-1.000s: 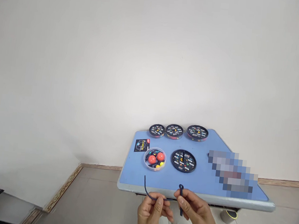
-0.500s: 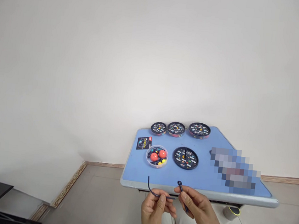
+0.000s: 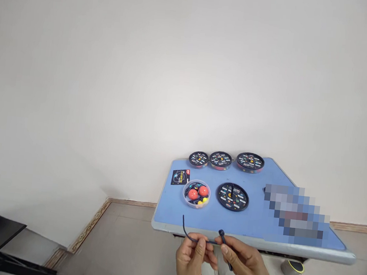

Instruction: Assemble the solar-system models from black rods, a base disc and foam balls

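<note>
My left hand (image 3: 191,261) pinches a thin, dark, bent rod (image 3: 184,227) between thumb and fingers. One end of it curves upward on the left; the other points right. In my right hand (image 3: 243,259) is a short dark stick (image 3: 222,235) with a rounded, ring-like head, tilted with the head up. The bent rod's right end meets the stick just below its head; whether they are joined I cannot tell. Both hands are in front of the table's near edge. Beyond them stand a clear round tub (image 3: 195,205) and a black printed disc (image 3: 240,200) with an upright dark post (image 3: 232,190).
Red and yellow balls and dark parts fill the tub. Three lidded round boxes (image 3: 221,159) line the back of the blue table (image 3: 175,217). A black printed card (image 3: 180,177) lies at left, a pixelated patch (image 3: 296,213) at right. Below stands a grey cylinder (image 3: 292,269).
My hands have come together, bringing the bent rod's right end up to the stick. The whole table has shifted slightly right in view.
</note>
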